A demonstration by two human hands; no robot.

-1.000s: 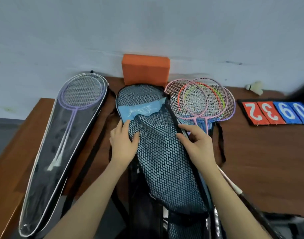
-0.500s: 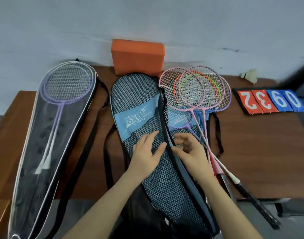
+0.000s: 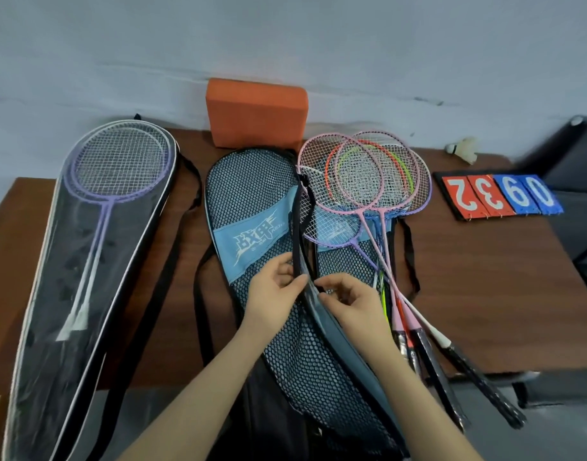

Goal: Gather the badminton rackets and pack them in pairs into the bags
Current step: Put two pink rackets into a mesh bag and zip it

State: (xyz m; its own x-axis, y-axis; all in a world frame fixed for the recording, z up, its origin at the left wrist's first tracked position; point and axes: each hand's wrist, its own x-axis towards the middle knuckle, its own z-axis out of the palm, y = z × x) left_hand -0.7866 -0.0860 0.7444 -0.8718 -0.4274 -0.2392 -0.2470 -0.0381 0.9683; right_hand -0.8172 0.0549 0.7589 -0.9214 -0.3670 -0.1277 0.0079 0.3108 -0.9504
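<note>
Both hands moved to the mesh bag's (image 3: 252,201) right edge since half a second ago.
Your left hand (image 3: 274,294) pinches the black rim; right hand (image 3: 348,304) pinches what looks like the zipper. Loose rackets (image 3: 368,184) lie just right of the bag, unpacked.

brown wooden table (image 3: 485,287) against pale grey wall (image 3: 285,38)
</note>
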